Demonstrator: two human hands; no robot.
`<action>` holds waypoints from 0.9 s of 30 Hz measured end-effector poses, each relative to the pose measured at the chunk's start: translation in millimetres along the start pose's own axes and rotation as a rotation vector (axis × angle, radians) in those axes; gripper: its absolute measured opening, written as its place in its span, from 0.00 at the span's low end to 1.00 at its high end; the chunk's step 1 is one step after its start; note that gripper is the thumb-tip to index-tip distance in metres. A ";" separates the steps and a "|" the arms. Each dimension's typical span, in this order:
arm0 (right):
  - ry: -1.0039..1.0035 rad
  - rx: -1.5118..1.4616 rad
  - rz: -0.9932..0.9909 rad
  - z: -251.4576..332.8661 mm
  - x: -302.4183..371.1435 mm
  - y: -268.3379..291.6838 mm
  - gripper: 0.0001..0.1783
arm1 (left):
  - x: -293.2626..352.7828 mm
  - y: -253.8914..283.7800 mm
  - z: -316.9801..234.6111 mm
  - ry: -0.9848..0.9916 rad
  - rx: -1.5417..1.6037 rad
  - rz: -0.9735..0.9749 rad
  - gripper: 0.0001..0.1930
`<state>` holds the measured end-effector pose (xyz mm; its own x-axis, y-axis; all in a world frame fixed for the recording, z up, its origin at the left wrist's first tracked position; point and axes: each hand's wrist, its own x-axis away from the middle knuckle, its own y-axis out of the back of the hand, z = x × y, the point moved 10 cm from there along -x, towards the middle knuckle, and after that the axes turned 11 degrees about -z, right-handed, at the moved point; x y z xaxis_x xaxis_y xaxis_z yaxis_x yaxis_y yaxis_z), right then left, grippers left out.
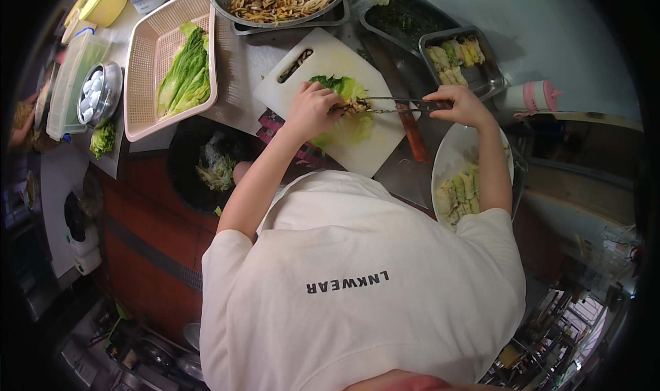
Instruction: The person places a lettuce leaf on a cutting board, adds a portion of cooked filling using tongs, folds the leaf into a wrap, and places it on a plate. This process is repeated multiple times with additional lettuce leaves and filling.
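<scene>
In work apparently partway along, a leaf (352, 88) bearing filling (355, 107) lies mid-board (377, 154), not yet rolled. The right hand (460, 106) grips tongs (409, 106) over it; the left hand (313, 108) curls beside the filling, its hold unclear. Finished rolls (459, 192) occupy the plate (455, 147) toward the desk's (237, 82) near right corner; leaves (184, 78) remain in the left-hand basket (152, 64).

Single head-worn fisheye view, from above the near side of the white cutting board (381, 135), short range, facing steeply down, tabletop (237, 68) around board included
</scene>
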<state>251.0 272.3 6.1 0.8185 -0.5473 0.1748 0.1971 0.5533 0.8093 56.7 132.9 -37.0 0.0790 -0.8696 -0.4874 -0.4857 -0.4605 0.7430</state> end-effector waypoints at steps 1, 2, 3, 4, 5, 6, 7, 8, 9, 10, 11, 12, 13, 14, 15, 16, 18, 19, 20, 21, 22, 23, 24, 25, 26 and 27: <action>-0.014 -0.004 0.000 -2.6 0.8 -0.6 0.20 | -0.3 -3.7 -0.7 -0.004 0.014 0.014 0.09; -0.009 -0.011 0.002 -3.0 0.9 -3.2 0.20 | -1.0 -7.6 -2.1 -0.009 0.028 0.027 0.08; -0.002 -0.017 0.004 -3.6 0.7 -6.8 0.19 | -1.2 -11.2 -3.7 -0.013 0.043 0.040 0.08; 0.005 -0.023 0.006 -3.6 0.3 -9.0 0.19 | -1.7 -13.1 -6.8 -0.025 0.041 0.047 0.08; 0.011 -0.023 0.005 -3.0 0.5 -9.0 0.19 | -2.1 -14.6 -10.2 -0.037 0.040 0.053 0.08; 0.018 -0.022 0.004 -1.7 0.9 -8.7 0.19 | -1.6 -15.4 -12.5 -0.049 0.038 0.059 0.08; 0.026 -0.020 0.003 0.3 0.6 -7.4 0.19 | -0.3 -12.2 -11.7 -0.048 0.064 0.024 0.08; 0.008 -0.042 0.014 1.1 0.2 -5.6 0.19 | 3.0 -9.2 -10.2 -0.046 0.089 -0.011 0.09; -0.009 -0.063 0.026 2.9 -0.5 -2.3 0.19 | 6.2 -5.3 -8.8 -0.042 0.113 -0.047 0.10; -0.023 -0.085 0.034 4.1 -2.7 1.6 0.20 | 6.7 1.4 -9.1 -0.037 0.127 -0.069 0.10; 0.006 -0.074 0.019 8.0 -7.2 8.3 0.21 | 8.7 9.1 -10.3 -0.031 0.139 -0.091 0.11; 0.037 -0.062 0.005 11.5 -13.7 15.2 0.22 | 11.2 16.4 -11.4 -0.023 0.150 -0.115 0.12; 0.066 -0.049 -0.016 14.1 -20.4 22.3 0.23 | 10.9 23.2 -10.5 -0.002 0.174 -0.148 0.13; 0.072 -0.039 -0.088 15.7 -30.7 31.0 0.23 | 11.0 30.3 -9.3 0.020 0.197 -0.182 0.13; 0.079 -0.030 -0.159 19.3 -44.1 38.0 0.23 | 10.8 37.2 -7.1 0.042 0.220 -0.217 0.14; 0.083 -0.021 -0.237 22.1 -57.4 47.4 0.23 | 9.5 40.5 -3.5 0.059 0.218 -0.238 0.14; -0.013 -0.045 -0.276 16.9 -93.9 54.8 0.24 | 10.5 43.8 6.2 0.098 0.223 -0.274 0.14; 0.060 0.096 -0.297 32.4 -116.7 56.5 0.26 | 11.8 48.7 8.7 0.107 0.223 -0.294 0.14; 0.127 0.238 -0.324 49.7 -135.4 59.2 0.27 | 11.6 52.0 9.8 0.110 0.229 -0.311 0.14; 0.159 0.363 -0.322 63.9 -152.5 58.0 0.27 | 11.3 55.2 10.8 0.112 0.235 -0.327 0.14; 0.205 0.522 -0.390 60.5 -176.0 55.8 0.26 | 11.6 58.0 12.2 0.125 0.235 -0.338 0.14; 0.217 0.587 -0.368 69.6 -192.6 52.6 0.26 | 12.9 60.6 13.1 0.139 0.235 -0.349 0.14; 0.227 0.651 -0.347 79.1 -208.8 48.8 0.26 | 14.1 63.4 14.4 0.152 0.236 -0.359 0.14; 0.219 0.731 -0.306 89.6 -226.3 44.4 0.24 | 16.9 65.2 16.6 0.164 0.225 -0.360 0.14; 0.202 0.809 -0.264 97.7 -240.0 41.9 0.23 | 20.0 65.9 17.7 0.172 0.219 -0.356 0.14; 0.184 0.887 -0.222 98.2 -251.9 40.1 0.22 | 22.9 66.8 18.9 0.181 0.212 -0.351 0.14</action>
<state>-0.2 370.7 49.7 0.8992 -0.4327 -0.0655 -0.0628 -0.2759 0.9591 9.7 85.6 -7.2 0.4128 -0.6929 -0.5912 -0.5687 -0.7031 0.4270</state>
